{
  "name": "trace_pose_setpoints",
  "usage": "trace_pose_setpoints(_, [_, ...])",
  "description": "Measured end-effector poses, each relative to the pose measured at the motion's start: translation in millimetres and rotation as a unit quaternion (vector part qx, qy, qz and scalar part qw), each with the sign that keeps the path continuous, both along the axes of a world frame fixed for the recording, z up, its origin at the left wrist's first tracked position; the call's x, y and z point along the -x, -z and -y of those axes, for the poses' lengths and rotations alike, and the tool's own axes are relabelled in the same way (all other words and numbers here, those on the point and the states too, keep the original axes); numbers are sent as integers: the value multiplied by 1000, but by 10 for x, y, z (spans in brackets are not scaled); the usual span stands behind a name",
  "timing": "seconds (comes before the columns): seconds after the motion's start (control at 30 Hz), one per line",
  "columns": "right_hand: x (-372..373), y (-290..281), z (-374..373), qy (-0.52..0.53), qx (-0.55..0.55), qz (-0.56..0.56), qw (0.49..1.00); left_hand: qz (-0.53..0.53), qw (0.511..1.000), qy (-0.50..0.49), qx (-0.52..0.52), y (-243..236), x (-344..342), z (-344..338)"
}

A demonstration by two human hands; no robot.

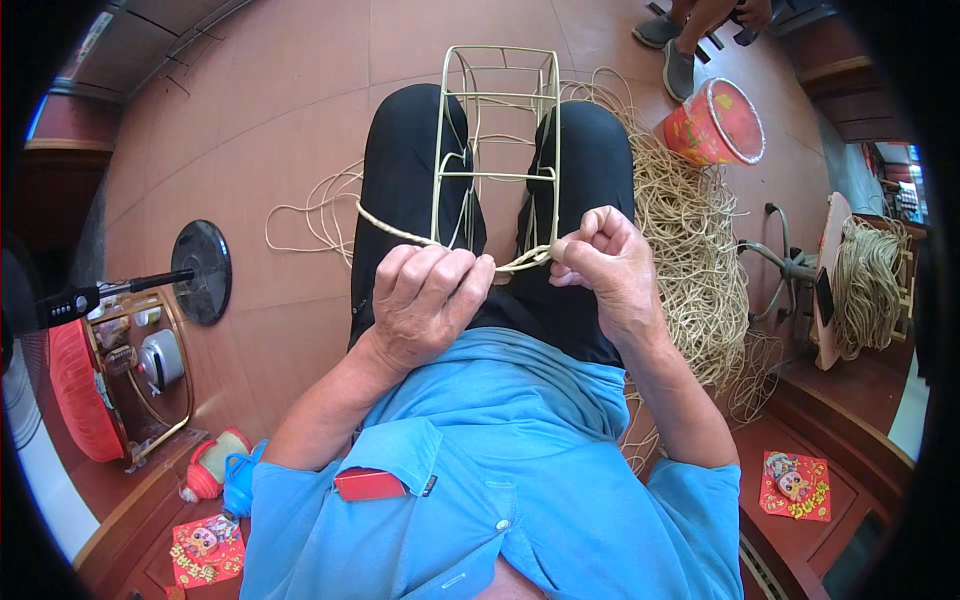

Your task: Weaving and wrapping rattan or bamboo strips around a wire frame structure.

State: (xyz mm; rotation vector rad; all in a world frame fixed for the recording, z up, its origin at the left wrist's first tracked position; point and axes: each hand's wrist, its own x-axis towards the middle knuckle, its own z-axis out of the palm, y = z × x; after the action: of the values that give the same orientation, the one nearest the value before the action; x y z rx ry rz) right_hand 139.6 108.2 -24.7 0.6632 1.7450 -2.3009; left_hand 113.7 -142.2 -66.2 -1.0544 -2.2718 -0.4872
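A cream rectangular wire frame (497, 176) rests between my legs, its far end raised toward the top of the view, with pale cord wound along its near bar. My left hand (428, 300) is closed on the near-left of that bar and a pale cord (385, 225), which trails leftward over my thigh. My right hand (610, 265) pinches the cord where it loops around the frame's near right corner.
A heap of loose cord (690, 260) lies right of my legs, near a red bucket (710, 125) and another person's feet (678, 70). At right stands a board with coiled cord (865, 285). A black fan base (202, 270) and red heater (80, 390) are at left.
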Motion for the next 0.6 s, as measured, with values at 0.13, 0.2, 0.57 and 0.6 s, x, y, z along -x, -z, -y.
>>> trace_pose_setpoints(0.13, [11, 3, -12, -7, -2, 3, 1000, -44, 999, 17, -6, 28, 23, 48])
trace_pose_setpoints(0.2, [22, -6, -5, -4, 6, -1, 1000, -51, 998, 29, -6, 31, 59, 65])
trace_pose_setpoints(0.57, [32, -7, -6, 2, 9, 1, 1000, 162, 986, 49, -6, 27, -297, -199])
trace_pose_setpoints(0.6, [30, -7, -10, 0, 11, -3, 1000, 229, 973, 25, 25, 77, -320, -238])
